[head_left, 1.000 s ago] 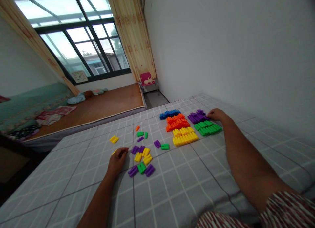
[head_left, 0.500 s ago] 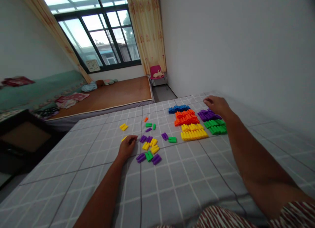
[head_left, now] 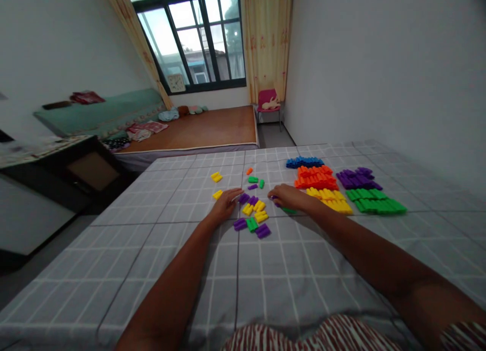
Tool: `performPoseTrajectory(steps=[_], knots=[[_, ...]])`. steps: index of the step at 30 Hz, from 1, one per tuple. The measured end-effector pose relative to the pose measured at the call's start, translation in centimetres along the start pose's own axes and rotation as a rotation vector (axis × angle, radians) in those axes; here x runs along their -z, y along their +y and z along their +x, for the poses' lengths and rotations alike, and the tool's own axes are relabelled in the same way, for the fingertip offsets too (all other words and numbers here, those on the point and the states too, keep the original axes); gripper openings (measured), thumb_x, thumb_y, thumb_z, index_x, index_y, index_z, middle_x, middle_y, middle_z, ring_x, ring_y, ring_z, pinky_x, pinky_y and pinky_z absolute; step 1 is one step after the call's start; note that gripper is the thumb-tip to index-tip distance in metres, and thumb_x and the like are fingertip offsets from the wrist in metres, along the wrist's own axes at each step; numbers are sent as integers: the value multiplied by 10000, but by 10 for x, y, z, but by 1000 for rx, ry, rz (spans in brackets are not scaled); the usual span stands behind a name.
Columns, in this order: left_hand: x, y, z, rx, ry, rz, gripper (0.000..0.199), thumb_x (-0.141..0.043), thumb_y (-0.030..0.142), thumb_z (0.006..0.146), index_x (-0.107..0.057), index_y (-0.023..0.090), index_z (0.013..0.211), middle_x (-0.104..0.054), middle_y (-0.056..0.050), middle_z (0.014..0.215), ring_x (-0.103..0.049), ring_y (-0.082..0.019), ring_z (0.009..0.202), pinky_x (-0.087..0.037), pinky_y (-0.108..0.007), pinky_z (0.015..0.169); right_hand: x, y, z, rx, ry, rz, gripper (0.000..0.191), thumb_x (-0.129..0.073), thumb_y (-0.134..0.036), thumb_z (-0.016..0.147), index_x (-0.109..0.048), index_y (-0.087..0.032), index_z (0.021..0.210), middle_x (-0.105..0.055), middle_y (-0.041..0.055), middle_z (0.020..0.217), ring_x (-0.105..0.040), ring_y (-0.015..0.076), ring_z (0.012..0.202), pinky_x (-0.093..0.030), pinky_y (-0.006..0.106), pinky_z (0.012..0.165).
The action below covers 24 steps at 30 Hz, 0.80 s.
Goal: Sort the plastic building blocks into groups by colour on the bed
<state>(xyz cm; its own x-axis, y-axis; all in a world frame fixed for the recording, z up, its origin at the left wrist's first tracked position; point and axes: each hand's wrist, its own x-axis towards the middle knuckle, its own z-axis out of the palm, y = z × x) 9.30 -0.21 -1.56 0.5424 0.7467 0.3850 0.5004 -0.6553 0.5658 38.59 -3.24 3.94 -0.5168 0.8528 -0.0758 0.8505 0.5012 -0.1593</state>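
Note:
My left hand (head_left: 227, 202) rests on the cloth beside a purple piece (head_left: 244, 199), with a yellow piece (head_left: 217, 194) at its other side; its fingers are loosely together and their grip is unclear. My right hand (head_left: 284, 195) is over a purple piece (head_left: 276, 201) and partly hides a green piece (head_left: 289, 210); whether it grips either cannot be seen. Loose yellow, purple and green pieces lie between and below the hands. Rows of blue (head_left: 305, 162), orange (head_left: 315, 177), yellow (head_left: 330, 200), purple (head_left: 359, 179) and green (head_left: 375, 201) pieces are grouped at the right.
A checked cloth (head_left: 182, 270) covers the table. Beyond its far edge are a wooden bed (head_left: 212, 128), a pink chair (head_left: 268, 96) and a window. A dark cabinet (head_left: 91, 174) stands at the left, and a white wall rises at the right.
My right hand has moved left from the purple rows to the loose purple and green pieces. My left hand stays near the same pieces. The camera view has turned left.

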Motion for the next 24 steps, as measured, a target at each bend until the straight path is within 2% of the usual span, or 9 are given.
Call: performPoseTrajectory(steps=[3,9,12,14,16,19,22,24], knots=[[-7,14,6,-58,-105,37,372,-502,223,891,-636,231,1238,-580,-95,1337,-515,-241,1247,-402,-425,1075,3,4,-1,-61,-12,38,307,-615,-303,863,-683,-201,1143,-685,111,1070,-641,236,983,-442,268,783],[0,23,7,154,-47,204,391,-683,349,782,-689,206,1146,-609,-102,1103,-612,-239,983,-508,-383,893,15,-3,-13,-83,-9,117,223,-723,-290,779,-698,-188,976,-674,90,1036,-643,198,893,-421,232,685],[5,23,3,217,-39,261,392,-669,431,789,-692,215,1115,-600,-80,1056,-622,-209,852,-521,-355,794,23,-6,-20,-76,-28,167,209,-759,-254,730,-677,-188,910,-704,47,909,-641,180,816,-394,225,619],[7,22,2,237,-34,285,385,-650,456,803,-687,223,1107,-599,-68,1043,-621,-192,810,-517,-338,766,29,1,-24,-54,-14,211,186,-769,-245,708,-675,-190,858,-709,26,849,-640,172,778,-381,224,597],[7,20,1,246,-24,293,378,-646,459,805,-683,229,1103,-600,-61,1039,-625,-187,812,-515,-326,765,39,20,-31,-70,74,307,141,-749,-252,723,-673,-187,823,-709,15,808,-642,157,741,-393,221,597],[7,17,2,247,-14,287,379,-653,464,793,-682,235,1093,-605,-55,1039,-635,-188,824,-520,-319,760,58,74,-58,-201,347,437,148,-682,-327,780,-676,-185,819,-708,12,779,-641,146,714,-433,228,614],[8,16,2,242,-4,289,391,-635,479,797,-677,234,1100,-611,-58,1050,-638,-189,812,-528,-323,746,70,142,-107,-510,640,371,209,-649,-389,789,-680,-183,812,-710,32,768,-634,159,718,-459,247,611],[8,16,3,221,7,300,397,-608,471,815,-663,228,1123,-613,-65,1079,-638,-194,832,-533,-337,764,71,179,-144,-770,695,271,241,-642,-413,793,-686,-176,798,-709,60,748,-625,165,690,-465,260,590]])
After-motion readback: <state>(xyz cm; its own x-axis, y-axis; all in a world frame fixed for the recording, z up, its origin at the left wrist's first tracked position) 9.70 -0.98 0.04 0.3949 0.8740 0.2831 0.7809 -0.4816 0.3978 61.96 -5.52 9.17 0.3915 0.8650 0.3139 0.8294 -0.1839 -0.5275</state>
